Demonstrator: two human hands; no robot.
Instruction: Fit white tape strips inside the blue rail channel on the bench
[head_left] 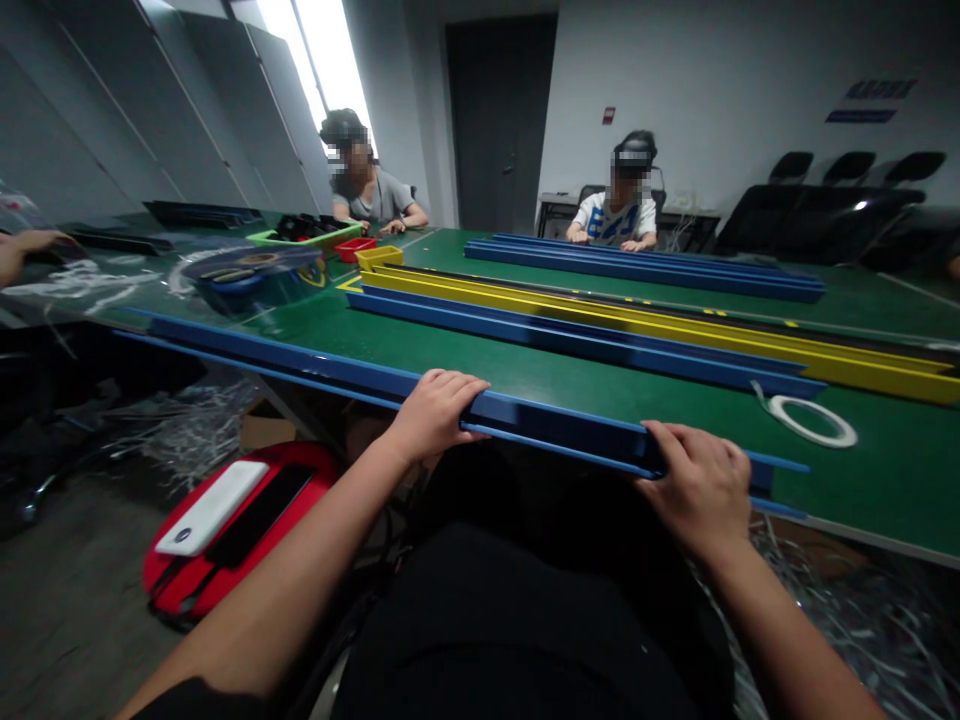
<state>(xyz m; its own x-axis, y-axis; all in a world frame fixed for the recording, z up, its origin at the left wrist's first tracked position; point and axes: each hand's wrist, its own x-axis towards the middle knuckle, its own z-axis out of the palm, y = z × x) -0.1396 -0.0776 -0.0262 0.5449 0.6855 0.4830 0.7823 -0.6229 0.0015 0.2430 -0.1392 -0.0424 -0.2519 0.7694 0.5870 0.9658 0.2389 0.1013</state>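
A long blue channel profile (555,418) lies along the near edge of the green table (600,385), its open side facing me. My left hand (439,412) wraps over it near its middle, fingers on the top edge and thumb below. Toward its right end, my right hand (697,480) grips it the same way, with the end sticking out beyond the hand. Just past my right hand lies a white ring of tape (814,420) with a loose end. Behind are another blue profile (525,325) and yellow profiles (675,335).
More blue profiles (637,268) lie farther back, before a seated person (619,205). Another person (375,195) sits at back left near a red bin (354,249) and a yellow bin (380,258). A red bag (300,470) sits below left; shredded strips (210,430) litter the floor.
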